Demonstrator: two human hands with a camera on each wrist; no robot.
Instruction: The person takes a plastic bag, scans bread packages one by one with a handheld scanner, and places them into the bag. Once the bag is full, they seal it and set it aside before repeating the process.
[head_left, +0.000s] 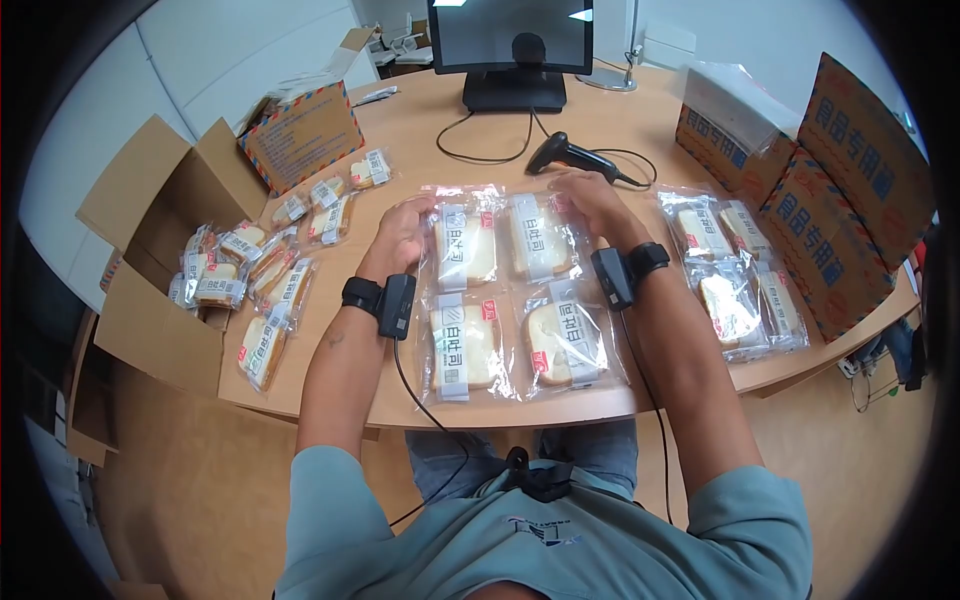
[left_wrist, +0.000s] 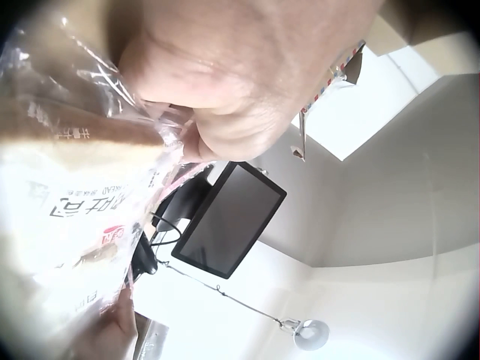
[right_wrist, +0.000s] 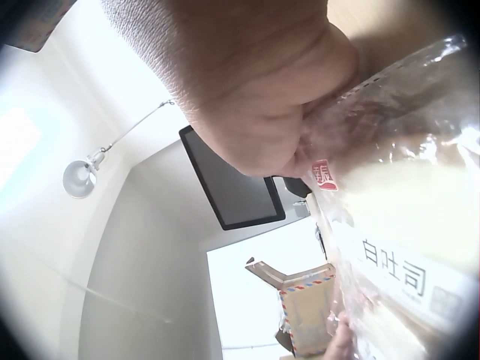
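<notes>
Several packs of sliced white bread lie in two rows in front of me, under clear plastic film, with white label bands and red marks. My left hand grips the film at the far left corner. At the far right side, my right hand holds the film's other edge. In the left wrist view, the curled fingers of the left hand pinch the crinkled plastic beside a bread pack. The right wrist view has the right hand bunching the plastic next to another bread pack.
Loose bread packs lie at the left, by an open cardboard box. Another bagged group of bread lies at the right beside printed cartons. Beyond my hands are a barcode scanner with its cable and a monitor.
</notes>
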